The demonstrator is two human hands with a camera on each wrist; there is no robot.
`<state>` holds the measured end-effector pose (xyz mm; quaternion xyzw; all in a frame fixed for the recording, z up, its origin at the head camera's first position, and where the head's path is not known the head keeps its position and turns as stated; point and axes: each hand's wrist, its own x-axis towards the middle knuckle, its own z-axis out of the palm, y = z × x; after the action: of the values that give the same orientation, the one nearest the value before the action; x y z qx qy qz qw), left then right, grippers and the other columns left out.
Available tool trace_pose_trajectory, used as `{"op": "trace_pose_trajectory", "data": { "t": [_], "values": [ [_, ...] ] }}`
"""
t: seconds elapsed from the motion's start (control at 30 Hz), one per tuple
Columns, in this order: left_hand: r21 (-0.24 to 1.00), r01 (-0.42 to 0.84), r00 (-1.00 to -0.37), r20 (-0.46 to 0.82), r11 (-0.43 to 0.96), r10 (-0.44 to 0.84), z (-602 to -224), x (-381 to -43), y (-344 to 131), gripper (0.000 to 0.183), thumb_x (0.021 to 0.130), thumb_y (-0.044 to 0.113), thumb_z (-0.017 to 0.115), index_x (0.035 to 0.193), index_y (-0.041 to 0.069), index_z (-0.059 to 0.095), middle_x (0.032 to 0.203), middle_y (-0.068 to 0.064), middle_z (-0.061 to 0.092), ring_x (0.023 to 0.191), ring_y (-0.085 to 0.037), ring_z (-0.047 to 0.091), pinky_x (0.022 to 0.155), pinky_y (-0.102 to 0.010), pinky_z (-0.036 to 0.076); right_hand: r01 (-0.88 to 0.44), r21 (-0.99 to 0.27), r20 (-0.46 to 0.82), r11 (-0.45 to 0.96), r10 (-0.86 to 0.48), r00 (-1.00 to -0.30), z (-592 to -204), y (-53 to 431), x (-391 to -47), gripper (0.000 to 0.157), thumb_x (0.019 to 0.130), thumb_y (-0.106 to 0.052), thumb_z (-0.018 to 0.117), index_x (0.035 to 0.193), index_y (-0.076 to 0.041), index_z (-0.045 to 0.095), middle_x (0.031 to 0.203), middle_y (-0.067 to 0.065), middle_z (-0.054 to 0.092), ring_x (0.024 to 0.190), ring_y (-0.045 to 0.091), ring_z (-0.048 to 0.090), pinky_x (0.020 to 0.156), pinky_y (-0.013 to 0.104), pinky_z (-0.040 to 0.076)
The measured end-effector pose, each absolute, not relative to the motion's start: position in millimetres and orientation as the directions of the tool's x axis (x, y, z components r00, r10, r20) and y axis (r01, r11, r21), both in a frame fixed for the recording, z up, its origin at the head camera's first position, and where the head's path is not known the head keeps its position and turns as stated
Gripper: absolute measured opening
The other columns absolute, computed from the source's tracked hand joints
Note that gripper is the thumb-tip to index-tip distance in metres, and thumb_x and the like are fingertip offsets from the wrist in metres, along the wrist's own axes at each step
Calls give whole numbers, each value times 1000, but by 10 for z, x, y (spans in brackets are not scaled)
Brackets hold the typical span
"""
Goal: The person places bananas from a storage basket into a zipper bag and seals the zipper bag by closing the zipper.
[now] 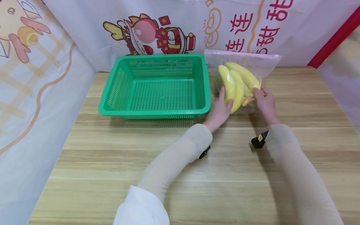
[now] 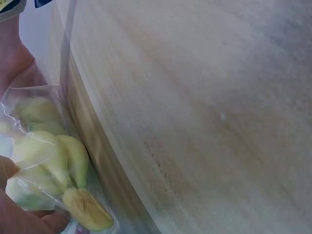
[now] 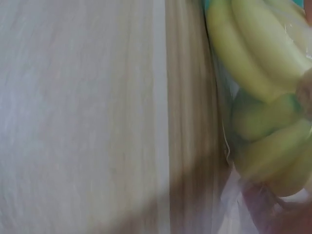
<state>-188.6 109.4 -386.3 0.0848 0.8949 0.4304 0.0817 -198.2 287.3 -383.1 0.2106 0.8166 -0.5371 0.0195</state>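
A clear zip bag (image 1: 260, 62) with a lilac top edge holds several yellow bananas (image 1: 239, 89). It sits at the back of the table, right of the green basket. My left hand (image 1: 218, 110) grips the bag's lower left side, thumb over the front. At the lower right, my right hand (image 1: 266, 104) grips the same bag close to the banana stems. In the left wrist view, fingers (image 2: 51, 219) reach under the bananas (image 2: 48, 151) through the plastic. The right wrist view shows the bananas (image 3: 268, 53) filling the right side, with that hand mostly cut off.
A green perforated plastic basket (image 1: 154, 112) with nothing inside stands left of the bag. The wood-grain table (image 1: 135, 156) extends toward me. Printed white cloth (image 1: 180, 6) rises behind, and more cloth (image 1: 42, 125) lines the left side.
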Motion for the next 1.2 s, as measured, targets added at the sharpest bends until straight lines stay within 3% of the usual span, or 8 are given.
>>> {"op": "trace_pose_trajectory", "data": {
  "t": [0.13, 0.37, 0.47, 0.6, 0.77, 0.9, 1.0, 1.2],
  "values": [
    [753, 91, -972, -77, 652, 224, -3838, -1885, 1128, 65, 102, 40, 39, 155, 21, 6, 144, -13, 48, 128, -24, 52, 105, -33, 44, 367, -873, -242, 322, 369, -898, -3831, 2889, -1975, 67, 94, -53, 45, 151, -23, 27, 89, -13, 49, 64, -6, 50, 57, 12, 43],
    [640, 135, -963, -95, 756, 252, -3743, -1884, 1199, 64, 101, 47, 33, 155, 28, 3, 132, -7, 60, 110, -22, 63, 91, -34, 49, 369, -872, -213, 322, 431, -877, -3813, 2969, -1939, 66, 93, -54, 47, 149, -21, 34, 105, -10, 50, 75, -5, 47, 63, 12, 41],
    [614, 129, -961, -117, 778, 251, -3713, -1883, 1247, 64, 101, 52, 31, 154, 33, 2, 135, -2, 59, 111, -20, 63, 91, -34, 48, 379, -883, -227, 278, 453, -862, -3783, 3024, -1925, 66, 92, -51, 50, 148, -21, 35, 97, -14, 52, 69, -6, 46, 59, 12, 40],
    [688, 73, -957, -155, 722, 245, -3695, -1877, 1316, 64, 99, 53, 34, 153, 38, 2, 145, 3, 50, 121, -22, 58, 98, -36, 46, 386, -899, -255, 205, 472, -844, -3735, 3112, -1923, 66, 92, -47, 55, 148, -19, 34, 74, -18, 51, 52, -5, 44, 47, 13, 39],
    [813, -6, -944, -197, 583, 266, -3694, -1867, 1358, 64, 99, 49, 39, 152, 40, 5, 152, 4, 40, 127, -24, 53, 103, -37, 44, 368, -924, -272, 101, 504, -820, -3680, 3204, -1925, 68, 90, -42, 61, 149, -20, 34, 82, -14, 54, 55, -5, 50, 49, 12, 43],
    [859, -16, -933, -198, 512, 302, -3702, -1869, 1351, 64, 99, 44, 41, 151, 43, 2, 153, 4, 37, 94, -20, 63, 84, -35, 51, 356, -934, -288, 35, 518, -806, -3661, 3245, -1920, 68, 90, -39, 63, 148, -20, 34, 91, -11, 54, 60, -5, 53, 55, 10, 47],
    [880, -22, -923, -201, 475, 329, -3703, -1863, 1340, 66, 99, 42, 42, 150, 45, 1, 153, 2, 38, 63, -17, 51, 63, -33, 49, 375, -926, -292, 51, 532, -795, -3655, 3261, -1913, 67, 90, -39, 61, 148, -20, 34, 94, -12, 52, 63, -5, 52, 57, 9, 45],
    [872, -17, -916, -209, 489, 342, -3705, -1853, 1325, 67, 99, 38, 43, 153, 38, 4, 151, -2, 42, 71, -17, 54, 64, -30, 46, 411, -903, -288, 123, 537, -793, -3657, 3283, -1917, 67, 90, -41, 60, 148, -17, 35, 97, -13, 49, 69, -5, 51, 60, 7, 45]
  ]
}}
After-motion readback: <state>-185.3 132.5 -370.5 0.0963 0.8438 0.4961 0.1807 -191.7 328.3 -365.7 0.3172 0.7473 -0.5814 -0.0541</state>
